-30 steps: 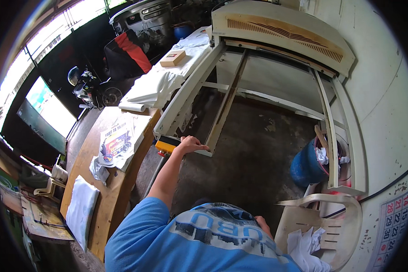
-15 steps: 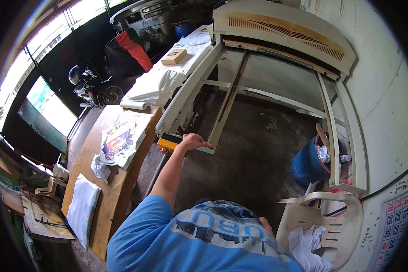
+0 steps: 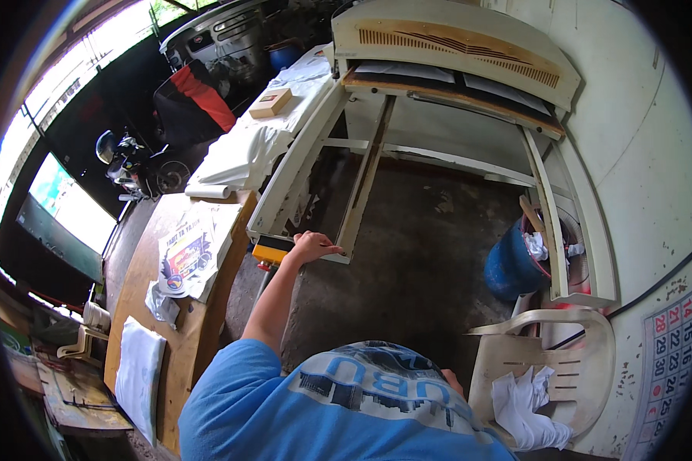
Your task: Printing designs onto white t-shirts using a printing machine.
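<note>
The big cream-coloured frame [image 3: 365, 165] of the machine is stretching out from the wall across the concrete floor [image 3: 430, 253]. The wooden counter [image 3: 207, 323] on the left is carrying a printed sheet [image 3: 183, 253] and a folded white cloth [image 3: 137, 373]. The person's left hand [image 3: 312, 246] is resting palm down on the frame's near corner, fingers loosely curled over the edge, just beside a small yellow block [image 3: 271, 250]. The right hand isn't showing.
</note>
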{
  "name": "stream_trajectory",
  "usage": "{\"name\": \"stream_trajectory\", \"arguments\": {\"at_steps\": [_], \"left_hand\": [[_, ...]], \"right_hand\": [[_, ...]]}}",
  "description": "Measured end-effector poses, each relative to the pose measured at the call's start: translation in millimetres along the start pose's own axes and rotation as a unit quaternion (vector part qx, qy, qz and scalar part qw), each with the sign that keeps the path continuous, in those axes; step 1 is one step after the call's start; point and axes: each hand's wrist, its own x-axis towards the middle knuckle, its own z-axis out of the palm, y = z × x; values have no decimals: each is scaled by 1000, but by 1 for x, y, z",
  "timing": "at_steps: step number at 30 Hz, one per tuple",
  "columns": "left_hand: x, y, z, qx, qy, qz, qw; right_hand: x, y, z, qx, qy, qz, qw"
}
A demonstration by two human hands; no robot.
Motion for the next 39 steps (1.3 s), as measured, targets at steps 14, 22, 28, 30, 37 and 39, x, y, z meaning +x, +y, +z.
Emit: {"name": "stream_trajectory", "arguments": {"at_steps": [14,22,28,30,37,39], "left_hand": [[7,-6,-8,-245,-5,-67,967],[12,-21,-19,-268,218,8,938],[15,-50,-84,-172,326,27,929],[23,-64,-107,-126,365,44,921],[85,-103,-152,-96,366,4,926],[106,-107,-150,-43,365,-10,930]], "right_hand": [[-9,42,43,17,-40,63,997],[43,51,71,-123,-134,170,968],[49,12,104,-80,-124,261,954],[47,-8,122,-64,-123,277,951],[26,-56,192,-73,-77,166,980],[11,-59,204,-51,-49,181,981]]}}
